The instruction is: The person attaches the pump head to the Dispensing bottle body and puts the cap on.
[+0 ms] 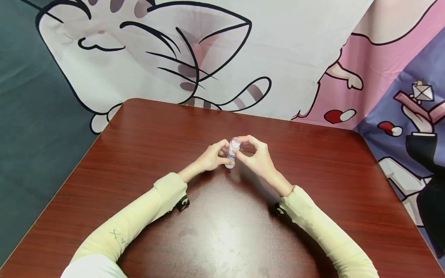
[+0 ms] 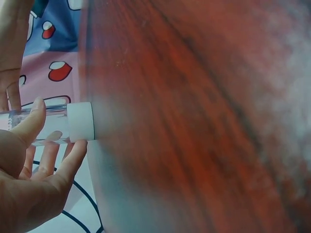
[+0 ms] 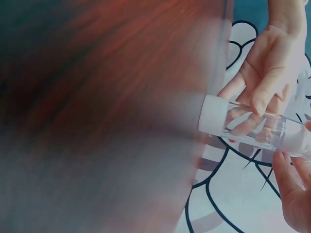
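Note:
A small clear bottle (image 1: 231,157) with a white base stands upright on the table between both hands. My left hand (image 1: 210,157) holds its lower clear body, thumb on one side and fingers on the other. My right hand (image 1: 259,157) grips the upper end, thumb and fingertips around the white and clear top part. In the left wrist view, the white base (image 2: 80,121) sits right at the tabletop, below the left thumb and fingers. The right wrist view shows the see-through bottle wall (image 3: 252,126), with the left fingers visible behind it.
The dark red-brown wooden table (image 1: 167,131) has a glossy light reflection in front of the hands. Behind it hangs a cartoon cloth (image 1: 295,46) with a cat, close along the far edge. Small black devices sit at the left cuff (image 1: 182,202) and right cuff (image 1: 279,209).

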`<state>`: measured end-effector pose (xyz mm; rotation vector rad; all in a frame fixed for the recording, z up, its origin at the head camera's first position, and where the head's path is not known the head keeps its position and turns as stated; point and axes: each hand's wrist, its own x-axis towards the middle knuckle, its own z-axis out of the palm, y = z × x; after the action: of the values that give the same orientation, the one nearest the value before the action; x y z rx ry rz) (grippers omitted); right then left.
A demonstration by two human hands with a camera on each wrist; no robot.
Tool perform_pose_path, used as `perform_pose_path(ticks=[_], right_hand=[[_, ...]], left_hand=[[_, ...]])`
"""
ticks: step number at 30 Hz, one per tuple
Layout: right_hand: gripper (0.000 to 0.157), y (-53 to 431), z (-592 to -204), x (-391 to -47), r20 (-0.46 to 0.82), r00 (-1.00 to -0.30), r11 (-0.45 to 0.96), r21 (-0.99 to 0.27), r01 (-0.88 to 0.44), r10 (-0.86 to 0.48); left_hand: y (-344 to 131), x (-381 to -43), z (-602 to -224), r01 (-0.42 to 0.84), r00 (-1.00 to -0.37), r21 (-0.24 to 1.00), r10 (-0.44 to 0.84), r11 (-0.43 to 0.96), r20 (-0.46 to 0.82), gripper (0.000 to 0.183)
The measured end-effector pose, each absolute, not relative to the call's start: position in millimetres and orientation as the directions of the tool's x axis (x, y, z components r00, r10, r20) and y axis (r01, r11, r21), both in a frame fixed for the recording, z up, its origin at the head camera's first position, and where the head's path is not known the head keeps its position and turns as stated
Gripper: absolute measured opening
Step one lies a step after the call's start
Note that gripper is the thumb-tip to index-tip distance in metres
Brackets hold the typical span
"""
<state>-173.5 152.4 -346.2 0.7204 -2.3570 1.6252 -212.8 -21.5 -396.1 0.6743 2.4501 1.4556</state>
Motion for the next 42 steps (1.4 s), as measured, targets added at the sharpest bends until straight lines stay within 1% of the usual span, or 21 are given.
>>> perform_pose_path(ticks=[7,14,20,28,38,42], right_hand=[[0.025,154,-350,-175,0.434,-0.858,0.259,-0.826,-0.500,-0.274],[0.025,154,-352,-175,0.434,-0.861,0.279,-0.820,-0.499,-0.264],[0.025,154,-354,-175,0.438,-0.861,0.290,-0.815,-0.501,-0.257],[0.024,153,-353,-176,0.436,-0.860,0.264,-0.825,-0.499,-0.263],[0.022,152,-341,-173,0.401,-0.863,0.356,-0.793,-0.495,-0.308],[0.023,160,-354,-184,0.400,-0.844,0.372,-0.768,-0.521,-0.356]], left_hand=[[-22,-213,-396,0.267,-0.876,0.869,0.481,0.415,0.039,0.037],[-22,-211,-398,0.321,-0.869,0.842,0.489,0.433,0.079,0.037],[-21,-211,-398,0.328,-0.866,0.842,0.492,0.428,0.087,0.037],[-21,-213,-398,0.316,-0.868,0.846,0.492,0.429,0.075,0.038],[-21,-213,-398,0.318,-0.869,0.840,0.489,0.440,0.073,0.039],[-20,-211,-397,0.322,-0.875,0.836,0.476,0.444,0.085,0.039]])
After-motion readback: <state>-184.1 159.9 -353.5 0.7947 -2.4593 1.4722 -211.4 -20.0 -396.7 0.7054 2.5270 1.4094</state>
